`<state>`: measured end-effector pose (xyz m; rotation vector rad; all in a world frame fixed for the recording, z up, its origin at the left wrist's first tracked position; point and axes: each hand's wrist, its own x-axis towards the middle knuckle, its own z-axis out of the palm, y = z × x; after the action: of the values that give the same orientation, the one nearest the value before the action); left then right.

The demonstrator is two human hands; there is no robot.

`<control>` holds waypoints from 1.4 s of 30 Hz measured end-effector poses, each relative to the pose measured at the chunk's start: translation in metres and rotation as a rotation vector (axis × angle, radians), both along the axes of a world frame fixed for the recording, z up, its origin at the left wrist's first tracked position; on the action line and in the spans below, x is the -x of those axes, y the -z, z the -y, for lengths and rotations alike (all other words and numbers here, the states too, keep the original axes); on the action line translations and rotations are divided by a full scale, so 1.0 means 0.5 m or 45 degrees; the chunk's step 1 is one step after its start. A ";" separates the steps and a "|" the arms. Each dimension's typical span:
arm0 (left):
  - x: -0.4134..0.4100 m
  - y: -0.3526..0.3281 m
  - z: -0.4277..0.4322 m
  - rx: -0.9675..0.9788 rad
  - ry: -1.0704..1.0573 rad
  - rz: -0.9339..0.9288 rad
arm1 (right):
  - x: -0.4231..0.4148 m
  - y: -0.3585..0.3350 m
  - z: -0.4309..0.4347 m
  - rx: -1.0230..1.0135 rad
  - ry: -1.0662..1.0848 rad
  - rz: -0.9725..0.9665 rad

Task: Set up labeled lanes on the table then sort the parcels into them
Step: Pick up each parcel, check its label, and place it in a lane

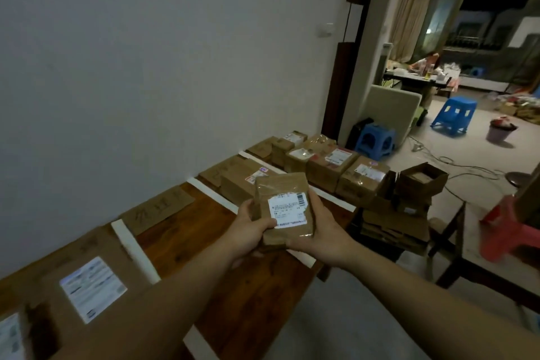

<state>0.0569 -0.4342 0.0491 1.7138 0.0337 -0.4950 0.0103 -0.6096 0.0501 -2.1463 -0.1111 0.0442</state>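
Wooden tabletop (204, 231) noted along white wall (146, 67), split into lanes by tape strips (134, 248); blue stools (375, 140) seen at 2 o'clock. Parcel (282, 207) held above tabletop, label up, long axis 12–6 o'clock. Gripped at 8 o'clock corner by left hand (248, 231) and at 4 o'clock edge by right hand (324, 234), fingers curled.

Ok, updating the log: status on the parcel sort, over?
Brown parcel held by left grip and right grip. Above the wooden table, not set down. Boxes crowd the far lanes; nothing seen blocking.
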 end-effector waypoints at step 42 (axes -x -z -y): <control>-0.525 0.237 0.226 -1.519 0.441 -0.001 | -0.830 0.144 0.352 0.875 -0.520 -0.008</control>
<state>0.3192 -0.5470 -0.0696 2.9135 0.0354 -0.8172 0.4253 -0.7857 -0.0218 -2.7689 -0.6034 0.3725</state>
